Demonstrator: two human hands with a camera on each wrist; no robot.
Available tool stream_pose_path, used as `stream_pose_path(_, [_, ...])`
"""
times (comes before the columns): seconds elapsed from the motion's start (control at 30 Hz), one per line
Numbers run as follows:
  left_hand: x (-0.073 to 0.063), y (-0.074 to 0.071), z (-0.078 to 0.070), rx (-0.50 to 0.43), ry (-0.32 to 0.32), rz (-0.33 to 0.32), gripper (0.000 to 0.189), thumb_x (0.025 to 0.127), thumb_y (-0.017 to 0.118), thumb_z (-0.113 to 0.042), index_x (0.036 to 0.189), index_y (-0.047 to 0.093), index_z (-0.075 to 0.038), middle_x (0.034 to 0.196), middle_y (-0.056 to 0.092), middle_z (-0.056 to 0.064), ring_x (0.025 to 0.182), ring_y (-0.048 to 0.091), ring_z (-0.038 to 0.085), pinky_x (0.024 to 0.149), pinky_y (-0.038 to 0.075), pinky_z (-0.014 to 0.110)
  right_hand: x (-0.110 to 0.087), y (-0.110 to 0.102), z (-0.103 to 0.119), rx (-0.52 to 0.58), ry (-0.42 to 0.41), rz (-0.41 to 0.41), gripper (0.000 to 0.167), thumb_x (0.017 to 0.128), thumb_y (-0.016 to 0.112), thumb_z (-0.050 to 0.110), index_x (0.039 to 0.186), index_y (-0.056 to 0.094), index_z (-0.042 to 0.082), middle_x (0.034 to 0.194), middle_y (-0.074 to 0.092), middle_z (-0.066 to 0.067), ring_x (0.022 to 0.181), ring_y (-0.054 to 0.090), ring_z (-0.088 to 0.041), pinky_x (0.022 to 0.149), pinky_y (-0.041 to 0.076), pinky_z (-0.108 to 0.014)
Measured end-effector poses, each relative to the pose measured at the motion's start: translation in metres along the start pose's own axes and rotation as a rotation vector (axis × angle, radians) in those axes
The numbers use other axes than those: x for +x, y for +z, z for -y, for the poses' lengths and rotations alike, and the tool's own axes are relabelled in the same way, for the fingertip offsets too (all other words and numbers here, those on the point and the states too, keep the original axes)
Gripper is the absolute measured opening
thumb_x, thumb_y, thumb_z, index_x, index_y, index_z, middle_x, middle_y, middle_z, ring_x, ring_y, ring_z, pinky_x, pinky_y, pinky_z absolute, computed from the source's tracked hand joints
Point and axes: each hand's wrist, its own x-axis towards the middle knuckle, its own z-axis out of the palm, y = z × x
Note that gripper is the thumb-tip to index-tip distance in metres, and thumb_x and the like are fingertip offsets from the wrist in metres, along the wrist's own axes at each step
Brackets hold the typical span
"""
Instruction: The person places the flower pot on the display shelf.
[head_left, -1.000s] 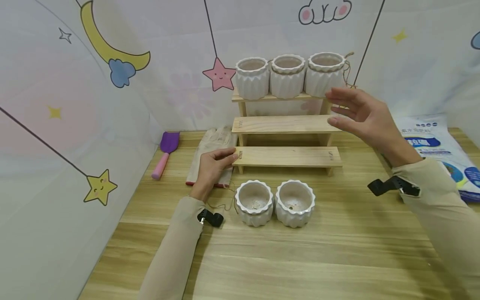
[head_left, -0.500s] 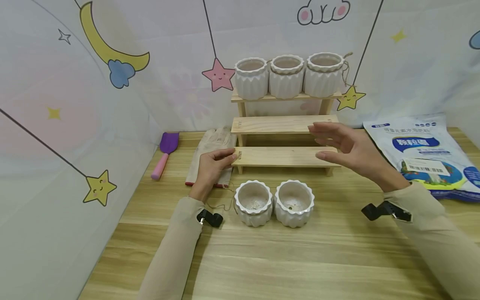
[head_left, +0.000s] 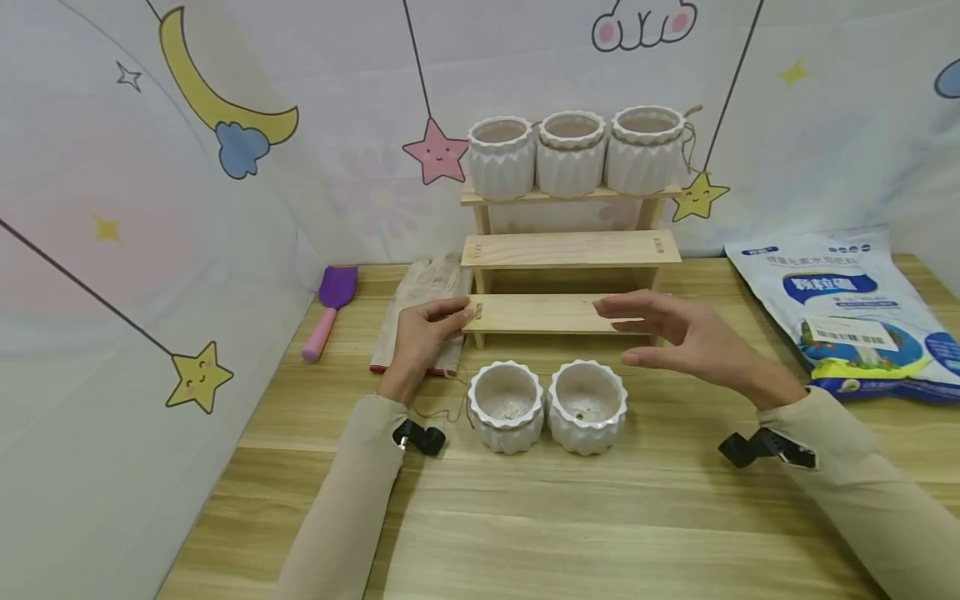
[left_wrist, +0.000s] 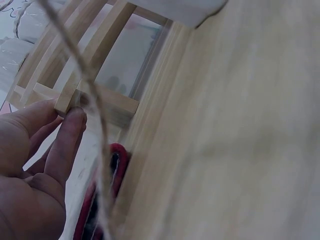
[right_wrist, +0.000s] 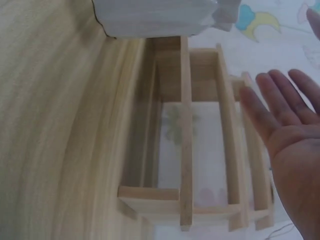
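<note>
A three-tier wooden plant stand [head_left: 540, 314] stands on the table, three white ceramic pots [head_left: 572, 162] in a row on its top tier. My left hand [head_left: 422, 340] pinches the left end of the lowest board between thumb and fingers; the left wrist view shows that board end [left_wrist: 67, 97] in the grip. My right hand [head_left: 686, 342], fingers spread and holding nothing, hovers by the right end of the same board and overlaps it in the head view. Two more scalloped white pots, a left one [head_left: 507, 425] and a right one [head_left: 587, 429], sit side by side in front of the stand.
Pale work gloves [head_left: 420, 304] with a red hem lie left of the stand, beside a purple scoop [head_left: 337, 287] with a pink handle. A printed white bag [head_left: 832, 267] lies at the right. Behind hangs a patterned cloth [head_left: 360, 100].
My right hand has come down from beside the top pots to the level of the lowest board, fingers still spread. The left hand keeps its place on the board's end.
</note>
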Motion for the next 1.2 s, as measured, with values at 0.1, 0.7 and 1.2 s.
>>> stream_pose_path(0.1, [-0.001,0.000,0.000,-0.005,-0.002,0.000,0.028,0.094,0.082,-0.004,0.120,0.078,0.005,0.119,0.077,0.017,0.086,0.072,0.007,0.075,0.063,0.023,-0.001,0.001,-0.003,-0.015,0.008,0.040,0.063,0.092,0.078,-0.008,0.150,0.057,0.004,0.150,0.058,-0.019,0.135,0.059,-0.018,0.111,0.050,-0.030])
stream_pose_path(0.7, [0.001,0.000,0.002,0.001,0.000,0.007,0.029,0.095,0.083,-0.006,0.121,0.077,0.005,0.119,0.076,0.018,0.087,0.072,0.008,0.075,0.063,0.023,-0.005,0.012,-0.014,-0.025,0.076,0.231,0.074,0.089,0.085,0.001,0.155,0.052,0.005,0.154,0.055,-0.021,0.137,0.057,-0.024,0.113,0.050,-0.039])
stream_pose_path(1.2, [-0.001,0.001,-0.001,-0.004,0.005,0.001,0.028,0.095,0.082,-0.004,0.120,0.078,0.006,0.119,0.076,0.019,0.087,0.072,0.008,0.075,0.063,0.023,-0.007,0.020,-0.017,-0.111,0.110,0.282,0.088,0.081,0.096,0.019,0.155,0.051,0.006,0.152,0.057,-0.007,0.139,0.053,-0.026,0.114,0.049,-0.040])
